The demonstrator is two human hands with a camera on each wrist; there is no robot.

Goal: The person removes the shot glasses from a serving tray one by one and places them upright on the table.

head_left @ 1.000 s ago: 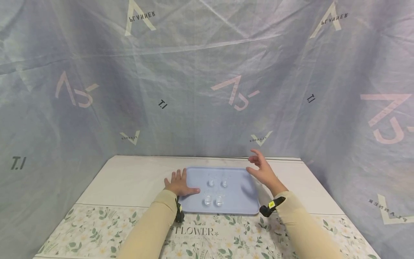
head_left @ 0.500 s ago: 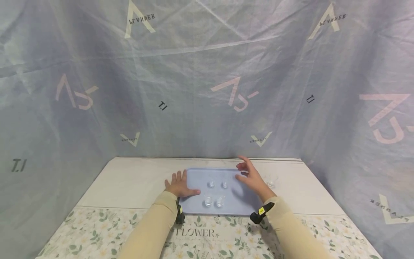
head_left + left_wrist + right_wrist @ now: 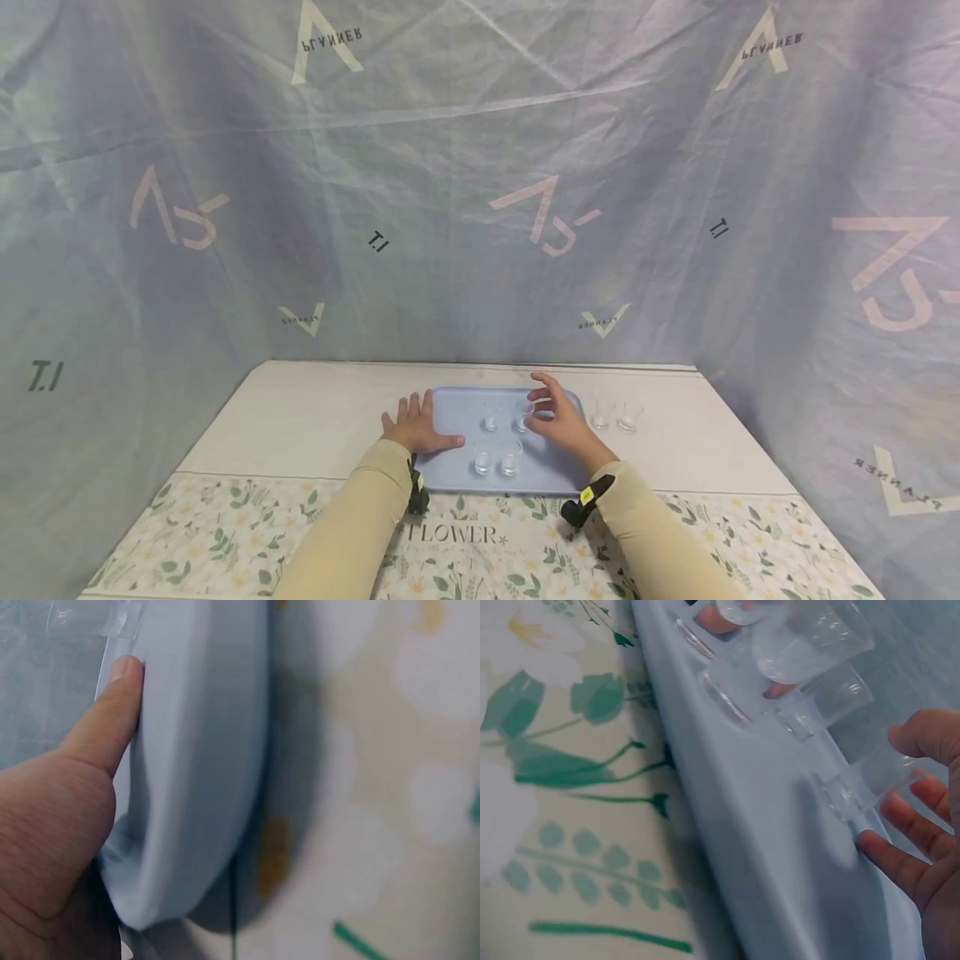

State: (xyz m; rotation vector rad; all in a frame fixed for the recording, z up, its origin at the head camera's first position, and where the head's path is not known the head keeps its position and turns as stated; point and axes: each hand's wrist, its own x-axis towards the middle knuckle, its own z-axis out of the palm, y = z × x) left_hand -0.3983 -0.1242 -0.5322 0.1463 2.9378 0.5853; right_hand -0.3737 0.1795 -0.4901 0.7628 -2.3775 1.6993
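Observation:
A pale blue tray (image 3: pixel 450 483) lies on the table with several small clear cups on it, in a back and a front pair. My left hand (image 3: pixel 414 429) rests over the tray's left edge, fingers spread; its thumb (image 3: pixel 112 705) lies along the inner rim in the left wrist view. My right hand (image 3: pixel 562 421) is at the back right cup (image 3: pixel 521 423), fingers loosely bent around it. In the right wrist view that cup (image 3: pixel 866 784) stands between thumb and fingers (image 3: pixel 896 859), with no firm grip visible. The back left cup (image 3: pixel 491 419) and front cups (image 3: pixel 483 461) stand apart from both hands.
Two more clear cups (image 3: pixel 627 420) stand on the white table surface right of the tray, behind the right forearm. A floral cloth (image 3: pixel 225 533) covers the table's near part. Grey-blue curtains (image 3: pixel 450 275) enclose the back and sides.
My right hand has moved left from the tray's right edge to the back right cup, uncovering the two cups beside the tray. The left hand stays in place.

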